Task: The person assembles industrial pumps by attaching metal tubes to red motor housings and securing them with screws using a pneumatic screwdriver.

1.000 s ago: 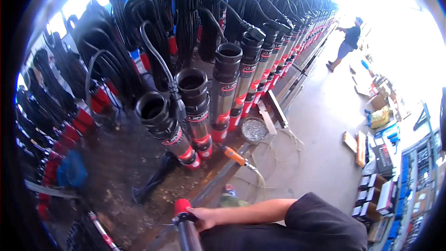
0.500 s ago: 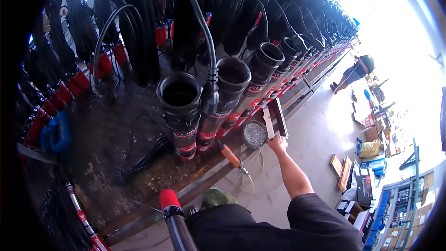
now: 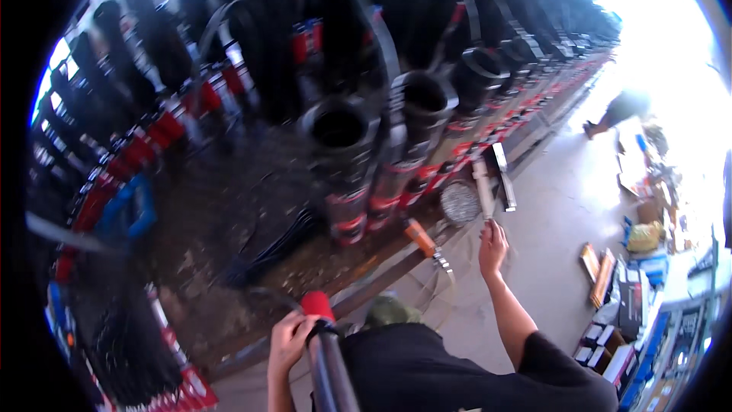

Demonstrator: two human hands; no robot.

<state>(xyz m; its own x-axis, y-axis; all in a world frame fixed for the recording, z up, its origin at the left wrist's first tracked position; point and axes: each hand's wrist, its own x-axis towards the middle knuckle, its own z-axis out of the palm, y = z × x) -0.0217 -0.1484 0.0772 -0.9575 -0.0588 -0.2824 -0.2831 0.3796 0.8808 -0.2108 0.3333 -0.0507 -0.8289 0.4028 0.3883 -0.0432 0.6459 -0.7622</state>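
Observation:
In front of me a dark submersible pump (image 3: 335, 374) with a red end cap (image 3: 317, 306) leans up from the lower edge. My left hand (image 3: 288, 342) is at its collar just below the red cap, fingers curled against it. Farther right, my right hand (image 3: 494, 248) is closed, fingertips pinched together by the lower end of a flat pale strip (image 3: 483, 187). Whatever sits between those fingertips is too blurred to make out. Beside the strip are a round tub of small grey pieces (image 3: 460, 203) and a narrow metal-edged holder (image 3: 504, 175).
Upright pumps with black open tops (image 3: 339, 126) line the worktable (image 3: 206, 259), with coiled black cables behind. An orange power tool (image 3: 420, 237) with a hose hangs at the table edge. Boxes (image 3: 633, 301) lie on the floor at right; another person (image 3: 621, 111) is farther off.
My left hand has come into view at the pump's collar. My right hand has drawn back slightly from the tub and strip. The whole view has shifted, blurring the scene.

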